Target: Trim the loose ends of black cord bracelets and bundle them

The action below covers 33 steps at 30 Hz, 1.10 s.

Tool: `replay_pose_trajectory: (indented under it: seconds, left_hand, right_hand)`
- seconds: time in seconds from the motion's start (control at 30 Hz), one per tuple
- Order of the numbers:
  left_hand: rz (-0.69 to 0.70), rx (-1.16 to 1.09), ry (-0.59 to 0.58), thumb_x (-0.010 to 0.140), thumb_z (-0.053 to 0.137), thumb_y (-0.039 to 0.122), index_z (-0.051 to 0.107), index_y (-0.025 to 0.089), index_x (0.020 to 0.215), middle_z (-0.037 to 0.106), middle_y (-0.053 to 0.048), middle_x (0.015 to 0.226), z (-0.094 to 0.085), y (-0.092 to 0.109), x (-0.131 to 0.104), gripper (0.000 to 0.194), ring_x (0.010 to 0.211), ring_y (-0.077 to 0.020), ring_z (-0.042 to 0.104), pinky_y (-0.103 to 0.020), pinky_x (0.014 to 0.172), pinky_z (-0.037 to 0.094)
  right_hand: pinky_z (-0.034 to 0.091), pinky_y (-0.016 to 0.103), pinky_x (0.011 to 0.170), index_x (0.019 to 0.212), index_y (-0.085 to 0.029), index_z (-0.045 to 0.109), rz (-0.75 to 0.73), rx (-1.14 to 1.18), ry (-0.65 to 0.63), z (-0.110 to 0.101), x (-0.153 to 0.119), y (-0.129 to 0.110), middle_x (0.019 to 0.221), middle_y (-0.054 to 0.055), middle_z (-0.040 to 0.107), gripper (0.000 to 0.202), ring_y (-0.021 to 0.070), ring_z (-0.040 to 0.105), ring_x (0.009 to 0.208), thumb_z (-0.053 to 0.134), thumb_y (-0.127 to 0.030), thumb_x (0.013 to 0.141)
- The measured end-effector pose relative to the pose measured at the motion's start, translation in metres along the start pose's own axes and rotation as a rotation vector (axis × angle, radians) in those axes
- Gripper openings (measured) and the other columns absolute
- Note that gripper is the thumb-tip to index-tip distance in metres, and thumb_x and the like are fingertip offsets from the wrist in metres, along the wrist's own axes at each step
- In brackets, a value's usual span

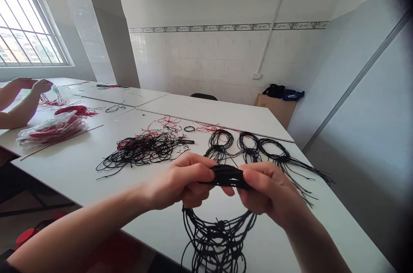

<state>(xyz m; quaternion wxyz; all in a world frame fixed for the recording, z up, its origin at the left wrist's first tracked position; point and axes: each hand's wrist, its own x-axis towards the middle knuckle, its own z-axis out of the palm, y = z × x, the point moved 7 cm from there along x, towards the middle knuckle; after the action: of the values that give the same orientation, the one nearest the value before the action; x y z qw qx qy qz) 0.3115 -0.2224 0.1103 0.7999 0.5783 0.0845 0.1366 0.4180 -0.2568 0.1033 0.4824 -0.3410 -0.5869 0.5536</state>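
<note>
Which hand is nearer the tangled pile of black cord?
Left: the left hand is just right of the pile; the right hand is farther right.

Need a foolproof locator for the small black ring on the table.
On the white table, look just beyond the wearer's left hand. Between the tangled black cord pile and the leftmost looped bundle lies the ring. Unlike both neighbours, it's small, with no trailing cords.
</note>
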Motion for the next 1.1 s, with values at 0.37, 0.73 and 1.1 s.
replay_pose_trajectory:
  seconds: [0.37, 0.73, 1.1]
  left_hand:
    - [0.005, 0.082, 0.006, 0.090, 0.049, 0.022, 0.067, 0.012, 0.085, 0.026, 0.009, 0.045, 0.005, 0.000, 0.003, 0.021, 0.038, -0.0034, 0.020, -0.016, 0.036, 0.019]
    - [-0.032, 0.014, -0.032, 0.090, 0.057, 0.039, 0.065, 0.010, 0.084, 0.021, 0.011, 0.046, 0.011, -0.003, 0.009, 0.030, 0.037, -0.0024, 0.016, -0.016, 0.035, 0.014]
    - [-0.197, -0.009, -0.193, 0.091, 0.054, 0.036, 0.064, 0.009, 0.098, 0.028, 0.010, 0.048, 0.013, -0.012, 0.005, 0.029, 0.037, -0.0048, 0.022, -0.018, 0.036, 0.024]
  right_hand:
    - [0.012, 0.018, 0.035, 0.064, -0.010, 0.062, -0.029, 0.078, 0.003, -0.003, 0.000, 0.000, 0.041, -0.009, 0.026, 0.051, 0.0013, 0.015, 0.036, 0.057, -0.056, 0.086]
    - [0.010, 0.020, 0.038, 0.058, -0.010, 0.062, 0.006, 0.076, 0.123, -0.007, -0.004, -0.003, 0.041, -0.009, 0.024, 0.048, 0.0012, 0.014, 0.037, 0.060, -0.051, 0.083]
    - [0.014, 0.022, 0.035, 0.051, -0.013, 0.059, -0.024, -0.069, 0.082, -0.011, -0.001, -0.004, 0.040, -0.001, 0.042, 0.040, 0.0048, 0.024, 0.035, 0.055, -0.040, 0.080]
